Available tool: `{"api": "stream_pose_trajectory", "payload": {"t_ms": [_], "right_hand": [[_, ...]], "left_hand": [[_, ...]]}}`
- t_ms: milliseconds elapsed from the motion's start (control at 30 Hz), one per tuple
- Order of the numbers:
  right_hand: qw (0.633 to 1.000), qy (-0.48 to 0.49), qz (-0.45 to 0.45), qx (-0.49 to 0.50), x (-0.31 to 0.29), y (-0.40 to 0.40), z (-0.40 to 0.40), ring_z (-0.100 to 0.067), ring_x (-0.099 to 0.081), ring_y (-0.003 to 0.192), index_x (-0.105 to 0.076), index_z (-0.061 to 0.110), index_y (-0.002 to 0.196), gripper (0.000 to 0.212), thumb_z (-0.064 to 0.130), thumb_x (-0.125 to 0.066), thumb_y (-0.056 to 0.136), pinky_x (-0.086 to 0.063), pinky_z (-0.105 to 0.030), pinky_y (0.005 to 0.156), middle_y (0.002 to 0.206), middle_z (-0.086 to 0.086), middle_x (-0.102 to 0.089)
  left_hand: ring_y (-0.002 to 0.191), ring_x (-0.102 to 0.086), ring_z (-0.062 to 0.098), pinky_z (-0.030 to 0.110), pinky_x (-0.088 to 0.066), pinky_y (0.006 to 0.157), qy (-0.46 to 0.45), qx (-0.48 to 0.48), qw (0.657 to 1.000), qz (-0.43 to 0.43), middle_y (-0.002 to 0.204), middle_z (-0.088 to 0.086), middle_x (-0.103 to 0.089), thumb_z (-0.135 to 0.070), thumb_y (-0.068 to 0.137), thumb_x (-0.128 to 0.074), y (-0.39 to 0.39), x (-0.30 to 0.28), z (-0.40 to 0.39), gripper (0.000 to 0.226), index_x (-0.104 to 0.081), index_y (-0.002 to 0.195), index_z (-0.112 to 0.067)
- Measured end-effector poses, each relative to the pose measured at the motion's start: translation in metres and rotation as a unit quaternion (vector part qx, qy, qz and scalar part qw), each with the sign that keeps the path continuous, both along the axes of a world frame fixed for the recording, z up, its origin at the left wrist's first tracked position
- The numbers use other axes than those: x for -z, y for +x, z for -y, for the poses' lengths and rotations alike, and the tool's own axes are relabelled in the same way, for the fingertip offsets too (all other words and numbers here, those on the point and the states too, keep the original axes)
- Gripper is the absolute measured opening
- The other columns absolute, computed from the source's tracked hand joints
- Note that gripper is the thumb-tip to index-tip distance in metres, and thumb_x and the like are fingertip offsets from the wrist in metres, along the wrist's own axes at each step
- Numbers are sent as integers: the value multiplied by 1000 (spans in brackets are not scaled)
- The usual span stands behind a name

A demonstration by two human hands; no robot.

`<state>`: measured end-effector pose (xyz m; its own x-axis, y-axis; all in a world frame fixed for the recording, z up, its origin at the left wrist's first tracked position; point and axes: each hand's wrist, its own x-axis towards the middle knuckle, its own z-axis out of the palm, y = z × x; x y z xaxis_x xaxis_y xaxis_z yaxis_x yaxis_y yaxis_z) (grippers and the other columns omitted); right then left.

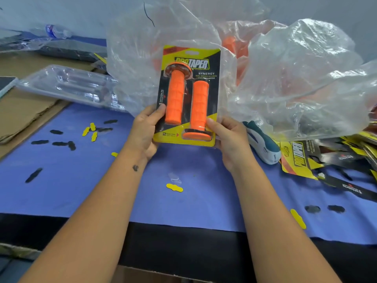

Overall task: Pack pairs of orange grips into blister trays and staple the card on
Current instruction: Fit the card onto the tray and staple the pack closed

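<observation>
So we've got the clear blister pack with its yellow-and-black printed card (188, 94) held up off the blue table mat (183, 201), upright and tilted a bit away from us. Our left hand (145, 133) pinches the lower left edge, thumb on the front just beside the left orange ribbed rubber grip (175, 97). Our right hand (228, 139) does the same on the lower right edge, thumb touching the front next to the right orange grip (199, 108). The 2 grips sit side by side inside, flanges at opposite ends.

We can't tell from here whether any staples are in yet, too small to see.

What could go wrong: both holds are down at the bottom, so the top of the pack is unsupported. If the card isn't fastened, the tray could peel away and the grips drop out. The teal-and-white stapler (263, 142) lies on the mat just right of our right hand, so letting go on that side to reach it leaves 1 hand carrying everything. The crinkly clear plastic bags (295, 78) right behind the pack could snag too.
</observation>
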<state>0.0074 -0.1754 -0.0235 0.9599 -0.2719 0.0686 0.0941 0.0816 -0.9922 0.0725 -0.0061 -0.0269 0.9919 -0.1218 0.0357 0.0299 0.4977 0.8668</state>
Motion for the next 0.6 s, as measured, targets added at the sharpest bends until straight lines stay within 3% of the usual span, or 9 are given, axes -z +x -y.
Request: {"api": "stream_pose_trajectory", "payload": {"t_ms": [133, 200, 267, 400, 533, 600], "right_hand": [[998, 54, 25, 27, 2, 0, -11, -31, -55, 83, -60, -6, 88, 16, 8, -58, 96, -51, -51, 75, 87, -20, -56], [996, 79, 29, 36, 3, 1, -19, -27, -56, 81, -59, 2, 84, 14, 8, -56, 97, -51, -44, 74, 86, -17, -58], [994, 95, 22, 40, 5, 2, -23, -25, -60, 81, -62, 6, 85, 15, 9, -55, 98, -55, -41, 75, 86, -15, -62], [997, 57, 2, 54, 7, 4, -15, -31, -58, 81, -60, 3, 90, 13, 12, -56, 99, -50, -47, 74, 88, -21, -60], [999, 9, -15, 35, 6, 5, -11, -37, -60, 77, -54, -17, 97, 30, 12, -58, 98, -53, -56, 77, 86, -34, -59], [999, -18, -17, 26, 5, 5, -13, -37, -61, 72, -56, -8, 87, 25, 15, -60, 97, -55, -52, 75, 86, -38, -61]], "left_hand": [[58, -67, 13, 26, -56, 54, -96, -59, 992, -58, 67, 1, -70, -13, 92, -62, -7, -3, 10, 11, -61, 81, -12], [66, -69, 15, 28, -58, 60, -140, -58, 986, -68, 77, 4, -72, -20, 90, -64, -11, -3, 17, 8, -64, 90, -12], [75, -70, 16, 30, -60, 69, -121, -24, 990, -66, 85, 5, -72, -28, 86, -66, -15, 0, 24, 17, -65, 94, -13], [78, -70, 19, 29, -59, 68, -46, 65, 993, -84, 86, 7, -70, -25, 90, -62, -23, 2, 41, 12, -63, 93, -13], [74, -67, 21, 33, -57, 69, -91, 53, 984, -146, 79, 7, -67, -16, 94, -59, -18, -3, 46, 4, -60, 93, -12], [76, -65, 24, 38, -55, 74, -102, 32, 981, -163, 80, 9, -64, -12, 93, -59, -14, -7, 46, 2, -58, 91, -11]]}}
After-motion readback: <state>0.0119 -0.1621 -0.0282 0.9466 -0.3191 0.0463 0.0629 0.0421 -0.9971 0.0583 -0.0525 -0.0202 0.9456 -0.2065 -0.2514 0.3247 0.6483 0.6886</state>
